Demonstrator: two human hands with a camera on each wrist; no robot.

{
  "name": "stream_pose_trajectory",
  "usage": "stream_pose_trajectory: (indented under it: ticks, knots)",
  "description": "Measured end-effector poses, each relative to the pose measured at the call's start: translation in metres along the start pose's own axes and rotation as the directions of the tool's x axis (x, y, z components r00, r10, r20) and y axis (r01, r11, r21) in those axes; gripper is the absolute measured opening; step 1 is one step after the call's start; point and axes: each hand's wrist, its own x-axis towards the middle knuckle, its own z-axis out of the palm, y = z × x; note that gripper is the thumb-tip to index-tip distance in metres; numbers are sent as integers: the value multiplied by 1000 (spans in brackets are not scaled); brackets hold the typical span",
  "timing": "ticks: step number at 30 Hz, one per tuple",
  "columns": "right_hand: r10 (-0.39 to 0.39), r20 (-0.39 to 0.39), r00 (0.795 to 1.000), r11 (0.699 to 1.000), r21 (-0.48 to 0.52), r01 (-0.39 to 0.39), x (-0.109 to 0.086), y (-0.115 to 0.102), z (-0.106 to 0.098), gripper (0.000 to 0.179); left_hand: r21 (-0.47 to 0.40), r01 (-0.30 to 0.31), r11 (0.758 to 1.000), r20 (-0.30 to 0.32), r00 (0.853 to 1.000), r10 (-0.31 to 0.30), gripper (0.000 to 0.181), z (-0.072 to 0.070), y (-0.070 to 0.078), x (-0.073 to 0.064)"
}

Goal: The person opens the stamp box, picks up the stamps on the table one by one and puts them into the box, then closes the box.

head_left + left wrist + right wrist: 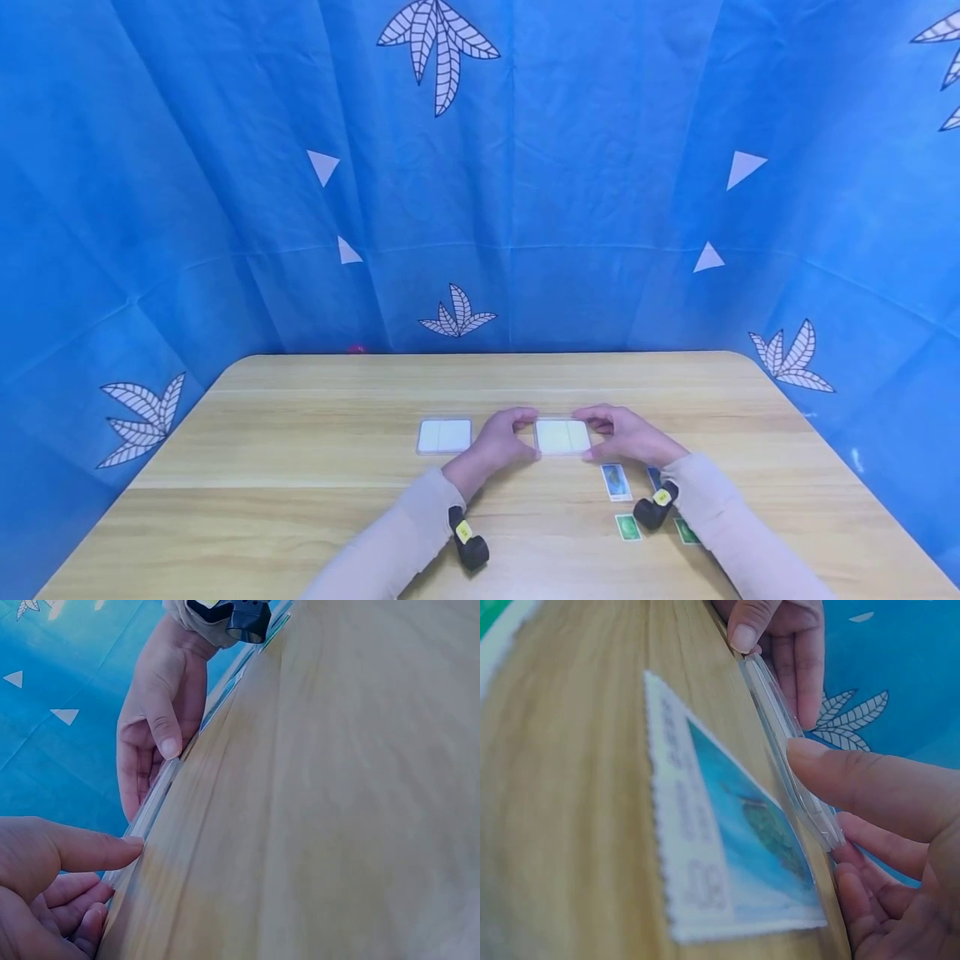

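A flat clear plastic case (562, 437) with white panels inside lies between both hands, past the middle of the wooden table. My left hand (507, 437) holds its left end, thumb on the near side and fingers on the far side. The right hand (626, 435) pinches the opposite end in the same way. Seen edge-on in the right wrist view, the case (784, 739) is thin and transparent. A blue postage stamp (742, 847) with a perforated border and a turtle-like picture lies close beside it.
A second similar case (445, 436) lies left of the left hand. Below the right hand are blue stamps (617, 482), one partly hidden by the wrist camera, and green stamps (627, 527), one partly behind the sleeve. Blue curtain (510, 208) surrounds the table (262, 517).
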Motion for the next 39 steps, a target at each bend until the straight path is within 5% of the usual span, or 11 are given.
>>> stream_pose_trajectory:
  ticks: [39]
  knots:
    - [122, -60, 991, 992, -17, -123, 5, -5, 4, 63, 20, 7, 1000, -24, 1000, -7, 62, 3, 0, 4]
